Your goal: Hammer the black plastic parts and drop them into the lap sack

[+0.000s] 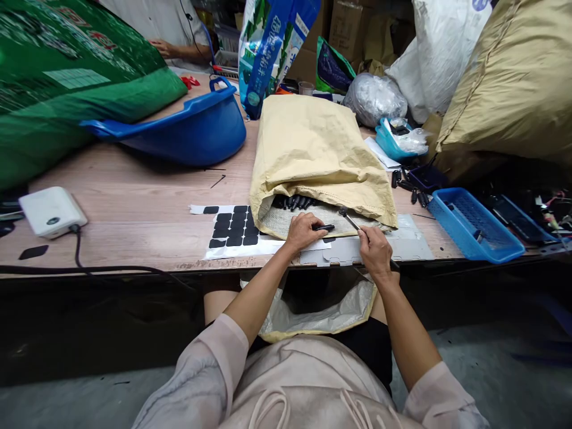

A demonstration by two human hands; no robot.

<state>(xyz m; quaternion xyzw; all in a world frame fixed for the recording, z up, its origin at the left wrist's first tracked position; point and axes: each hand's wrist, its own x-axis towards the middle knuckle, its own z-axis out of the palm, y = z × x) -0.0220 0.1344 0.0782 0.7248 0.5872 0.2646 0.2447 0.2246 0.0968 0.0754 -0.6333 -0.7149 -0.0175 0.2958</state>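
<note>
My left hand (304,233) is closed around a small, slim black piece (324,227) at the mouth of a yellow paper sack (315,140). The sack lies on its side on the table, and several similar black pieces (295,202) show inside its opening. In my right hand (376,251) is a hand tool (351,221) with a metal shaft, a round dark tip and a dark handle end. The tip is near the black piece, apart from it. Left of my left hand lies a white sheet with black rounded-square stickers (236,225). Another sack (308,335) gapes open on my lap.
A blue basin (192,140) and a white box with a cable (52,211) stand left on the table (147,214). On the right are a blue basket (473,223) and loose black pieces (415,193). Full sacks (513,83) crowd the back. Another person's hand (165,49) shows far left.
</note>
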